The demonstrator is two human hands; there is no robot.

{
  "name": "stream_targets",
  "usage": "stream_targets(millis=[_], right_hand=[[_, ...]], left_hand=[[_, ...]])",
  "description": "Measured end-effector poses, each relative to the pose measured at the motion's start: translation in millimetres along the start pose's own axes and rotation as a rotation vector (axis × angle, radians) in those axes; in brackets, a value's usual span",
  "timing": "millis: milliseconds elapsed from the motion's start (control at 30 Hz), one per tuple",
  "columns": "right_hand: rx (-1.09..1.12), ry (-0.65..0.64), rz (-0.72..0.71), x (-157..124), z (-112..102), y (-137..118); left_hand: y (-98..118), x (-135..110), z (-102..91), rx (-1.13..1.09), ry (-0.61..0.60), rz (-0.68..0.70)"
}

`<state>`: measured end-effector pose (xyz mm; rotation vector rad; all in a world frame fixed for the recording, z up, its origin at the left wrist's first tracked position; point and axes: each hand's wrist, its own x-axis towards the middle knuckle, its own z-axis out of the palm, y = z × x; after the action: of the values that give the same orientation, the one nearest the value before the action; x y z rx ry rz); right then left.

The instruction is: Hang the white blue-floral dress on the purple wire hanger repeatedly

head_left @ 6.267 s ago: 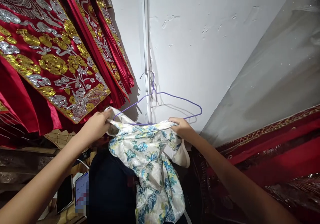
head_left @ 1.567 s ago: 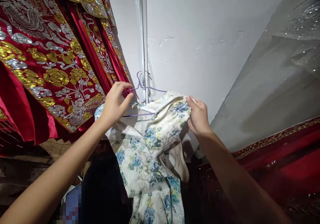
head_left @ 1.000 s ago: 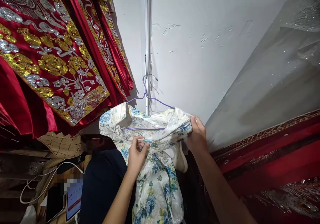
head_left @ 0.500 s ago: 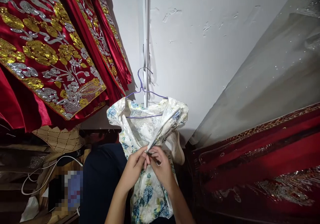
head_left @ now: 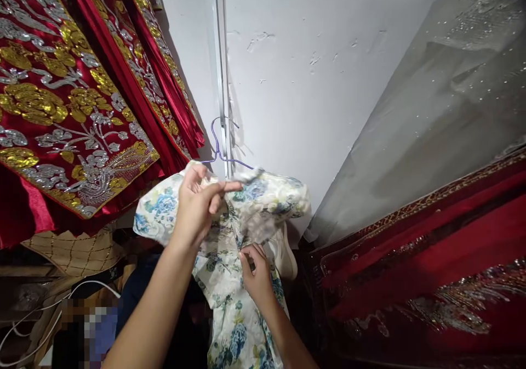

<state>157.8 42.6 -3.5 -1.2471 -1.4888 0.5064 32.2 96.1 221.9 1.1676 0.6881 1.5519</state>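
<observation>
A white dress [head_left: 234, 325] with blue and green flowers hangs on a purple wire hanger [head_left: 217, 141], its front facing me. My right hand [head_left: 255, 270] is closed in a pinch on the front opening edge, at chest height. Higher up, my left hand [head_left: 195, 202] is at the neckline, over the hanger's left part. Its fingers are apart and one reaches across to the right; whether they touch the cloth is hard to see. Both short sleeves spread to the sides, and the right shoulder cloth is slightly blurred.
Red garments [head_left: 82, 100] with gold and silver sequins hang at left. A metal post [head_left: 219, 56] runs down the white wall [head_left: 312, 100] behind the hanger. Plastic-covered red cloth [head_left: 431, 281] is at right. A white cable [head_left: 94, 282] lies lower left; a pale shoe [head_left: 286, 256] stands behind the dress.
My left hand has let go of the dress front and risen to the neckline. My right hand stays pinched on the front edge. The wide neckline has drawn closed, and the view has shifted right.
</observation>
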Motion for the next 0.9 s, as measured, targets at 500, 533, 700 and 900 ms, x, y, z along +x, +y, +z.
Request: stream_targets(millis=[500, 533, 700, 900], right_hand=[[0.104, -0.284, -0.208, 134, -80, -133], [0.056, -0.324, -0.213, 141, -80, -137], [-0.047, -0.264, -0.291, 143, -65, -138], [0.163, -0.111, -0.245, 151, -51, -148]], left_hand=[[-7, -28, -7.4, 0.203, -0.170, 0.035], [-8, -29, -9.0, 0.197, -0.163, 0.037], [-28, -33, -16.7, 0.108, -0.077, 0.025], [-73, -35, -20.9, 0.078, 0.047, -0.074]])
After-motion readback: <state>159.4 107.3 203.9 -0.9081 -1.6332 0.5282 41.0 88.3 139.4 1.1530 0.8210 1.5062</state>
